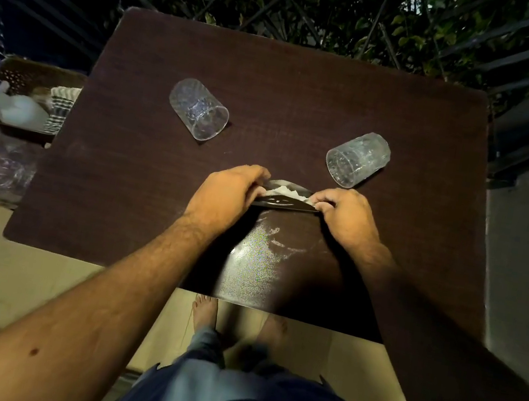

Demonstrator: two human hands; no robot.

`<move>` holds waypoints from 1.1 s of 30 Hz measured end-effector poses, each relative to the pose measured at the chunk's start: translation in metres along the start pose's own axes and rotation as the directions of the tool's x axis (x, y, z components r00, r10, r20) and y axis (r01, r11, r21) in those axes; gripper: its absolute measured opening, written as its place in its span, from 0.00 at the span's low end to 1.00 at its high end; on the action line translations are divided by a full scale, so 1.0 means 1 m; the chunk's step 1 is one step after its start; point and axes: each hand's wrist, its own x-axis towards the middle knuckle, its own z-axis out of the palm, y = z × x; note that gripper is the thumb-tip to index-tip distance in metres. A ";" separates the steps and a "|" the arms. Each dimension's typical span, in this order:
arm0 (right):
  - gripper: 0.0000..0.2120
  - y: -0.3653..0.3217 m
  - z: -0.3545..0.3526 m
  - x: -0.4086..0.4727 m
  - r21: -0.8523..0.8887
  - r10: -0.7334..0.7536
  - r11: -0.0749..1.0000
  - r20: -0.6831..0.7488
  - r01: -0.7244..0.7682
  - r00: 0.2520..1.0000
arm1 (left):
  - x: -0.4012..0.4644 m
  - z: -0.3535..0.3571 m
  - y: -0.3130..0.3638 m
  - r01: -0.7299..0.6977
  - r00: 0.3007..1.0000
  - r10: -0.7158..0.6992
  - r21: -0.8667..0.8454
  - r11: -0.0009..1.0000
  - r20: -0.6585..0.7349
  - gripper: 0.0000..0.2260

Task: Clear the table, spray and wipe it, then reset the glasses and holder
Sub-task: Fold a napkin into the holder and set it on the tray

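Observation:
A dark metal napkin holder with white napkins in it stands near the middle of the dark brown table. My left hand grips its left end and my right hand grips its right end, fingers curled over the top edge. Two clear patterned glasses stand on the table beyond the holder, one at the left and one at the right. A pale smear marks the tabletop just in front of the holder.
Left of the table, a brown perforated tray holds a white spray bottle with a blue head and a striped cloth. Dark railings and foliage lie beyond the far edge. My bare feet stand on the tiled floor below the near edge.

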 end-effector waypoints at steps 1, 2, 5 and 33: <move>0.10 0.000 0.001 0.000 -0.023 -0.002 1.000 -0.009 0.002 1.000 | -0.001 0.001 -0.001 -0.008 1.000 0.008 0.008 1.000 -0.003 0.10; 0.10 -0.001 0.002 0.000 -0.036 -0.002 0.999 -0.018 0.002 1.000 | -0.002 0.002 -0.002 -0.010 1.000 0.010 0.010 1.000 0.000 0.11; 0.09 -0.003 0.005 -0.001 -0.061 0.001 0.998 -0.010 -0.001 1.000 | -0.005 0.002 -0.006 0.022 0.999 -0.021 -0.009 1.000 0.048 0.18; 0.17 -0.071 0.034 0.007 -0.014 -0.050 0.999 -0.019 0.049 0.999 | 0.021 -0.039 -0.071 0.090 0.984 -0.072 -0.103 0.991 0.164 0.21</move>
